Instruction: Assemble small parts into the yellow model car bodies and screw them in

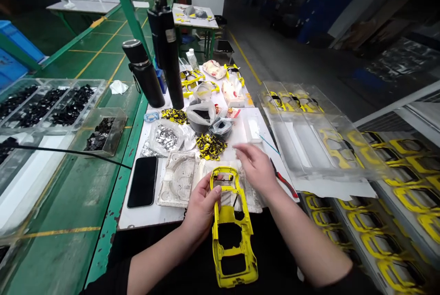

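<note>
My left hand (202, 201) grips a yellow plastic housing (227, 214) by its upper left side. The housing is long, with several large openings, and is tilted upright over my lap; small black parts sit inside its top end. My right hand (256, 166) is raised just right of the housing's top, not touching it. Its fingers are drawn together and point left; whatever is at their tips is too small to make out. Beyond the hands lies a pile of small yellow-and-black parts (210, 147). Under them sits a stained whitish fixture block (178, 178).
Left of the fixture lies a black phone (142, 181). Red-handled pliers (287, 185) rest at right. Behind are a bag of silvery pieces (167, 136), a bowl of black parts (201, 118) and a black flask (144, 75). Yellow frames (388, 240) fill trays at right.
</note>
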Motion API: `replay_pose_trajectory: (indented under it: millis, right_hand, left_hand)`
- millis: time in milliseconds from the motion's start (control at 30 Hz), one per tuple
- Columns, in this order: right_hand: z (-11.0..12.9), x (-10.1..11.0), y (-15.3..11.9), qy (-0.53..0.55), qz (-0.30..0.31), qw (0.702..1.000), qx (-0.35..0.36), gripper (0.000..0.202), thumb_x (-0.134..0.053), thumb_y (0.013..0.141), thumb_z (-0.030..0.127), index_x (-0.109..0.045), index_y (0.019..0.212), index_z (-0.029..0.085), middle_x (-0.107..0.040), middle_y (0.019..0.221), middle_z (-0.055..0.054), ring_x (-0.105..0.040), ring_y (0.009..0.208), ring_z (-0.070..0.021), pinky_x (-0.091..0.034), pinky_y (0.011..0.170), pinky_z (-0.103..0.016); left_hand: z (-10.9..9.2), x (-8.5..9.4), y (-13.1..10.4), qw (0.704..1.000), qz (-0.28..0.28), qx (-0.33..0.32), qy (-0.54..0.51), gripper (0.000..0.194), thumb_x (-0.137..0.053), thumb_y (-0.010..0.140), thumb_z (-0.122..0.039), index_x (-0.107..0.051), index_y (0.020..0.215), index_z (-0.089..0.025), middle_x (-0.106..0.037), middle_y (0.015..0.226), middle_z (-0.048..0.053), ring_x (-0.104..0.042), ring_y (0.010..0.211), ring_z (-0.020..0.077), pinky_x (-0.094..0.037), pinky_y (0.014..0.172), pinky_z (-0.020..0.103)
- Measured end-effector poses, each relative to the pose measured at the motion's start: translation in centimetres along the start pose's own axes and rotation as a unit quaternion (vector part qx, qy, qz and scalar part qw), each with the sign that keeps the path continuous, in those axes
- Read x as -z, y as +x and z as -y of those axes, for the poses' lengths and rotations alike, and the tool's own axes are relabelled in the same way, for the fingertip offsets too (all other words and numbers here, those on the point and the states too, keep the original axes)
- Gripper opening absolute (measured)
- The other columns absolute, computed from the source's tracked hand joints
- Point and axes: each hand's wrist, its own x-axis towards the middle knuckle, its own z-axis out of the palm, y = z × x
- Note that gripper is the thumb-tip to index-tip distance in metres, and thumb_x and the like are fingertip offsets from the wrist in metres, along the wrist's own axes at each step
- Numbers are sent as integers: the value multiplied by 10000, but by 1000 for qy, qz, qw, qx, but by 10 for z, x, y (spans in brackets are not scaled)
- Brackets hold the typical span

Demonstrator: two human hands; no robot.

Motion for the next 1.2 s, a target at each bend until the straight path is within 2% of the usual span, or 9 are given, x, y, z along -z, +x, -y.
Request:
replay_pose_trajectory:
  millis: [33,100,233,467,600,733,900,1067,1200]
  right_hand:
    - [-10,5,-20,18,-9,999,-27,234,-600,1153,347,-760,1290,245,-813,1118,-72,-774,909,-224,-641,875,-378]
    - [-29,7,-49,47,-16,996,-73,256,-595,1152,384,-740,1300,234,-819,1093,-77,-779,861,-219,-652,813,-363]
    - [-51,-6,-65,89,-12,988,-123,277,-637,1116,429,-766,1271,239,-825,1175,-91,-794,999,-238,-658,896,-376]
    - [-60,-11,-48,132,10,984,-119,324,-663,1086,450,-783,1306,245,-817,1177,-83,-774,1022,-244,-632,923,-384]
    - [-63,-13,-46,130,19,985,-114,310,-678,1083,447,-795,1289,247,-823,1220,-88,-774,1074,-258,-618,970,-401]
    - [-65,-13,-48,131,34,984,-118,286,-692,1082,442,-809,1270,259,-834,1194,-74,-782,1079,-252,-619,978,-394]
    - [-57,-3,-44,139,33,982,-124,259,-736,1058,419,-830,1241,262,-829,1151,-62,-766,1041,-233,-610,964,-374]
    - [-37,6,-16,166,12,979,-113,298,-693,1086,443,-823,1276,255,-725,888,-8,-676,810,-176,-579,820,-324]
    - [-26,-3,18,206,38,972,-109,380,-759,1033,465,-817,1328,232,-727,881,-12,-679,786,-171,-592,781,-323]
  left_hand:
    - [0,-1,-1,1000,-1,5,-5,638,-976,871,-444,-727,1381,-152,-585,728,-52,-359,537,55,-298,508,201]
    - [0,-3,-3,1000,-12,15,-10,661,-996,846,-433,-727,1381,-152,-609,751,-43,-369,538,53,-287,501,200]
    - [1,-4,-7,999,-33,28,14,682,-996,841,-433,-711,1405,-177,-639,809,-35,-396,556,51,-323,515,185]
    - [2,0,-11,999,-33,28,30,618,-971,872,-450,-717,1360,-168,-504,678,-81,-377,548,58,-319,521,177]
    - [-2,-6,-12,999,-23,30,8,650,-997,848,-413,-715,1376,-160,-562,723,-61,-397,550,49,-311,516,181]
    - [-3,-9,-12,999,19,36,10,678,-990,852,-418,-694,1413,-179,-668,853,-18,-443,568,54,-358,534,203]
    - [8,2,-2,996,80,23,18,600,-934,911,-471,-686,1371,-175,-578,727,-55,-424,541,75,-353,538,234]
    - [14,10,5,994,110,18,17,548,-901,953,-477,-680,1358,-181,-542,708,-57,-461,589,99,-378,594,256]
    - [11,9,6,995,99,21,-5,522,-916,937,-452,-699,1331,-188,-593,825,-23,-451,633,98,-388,601,260]
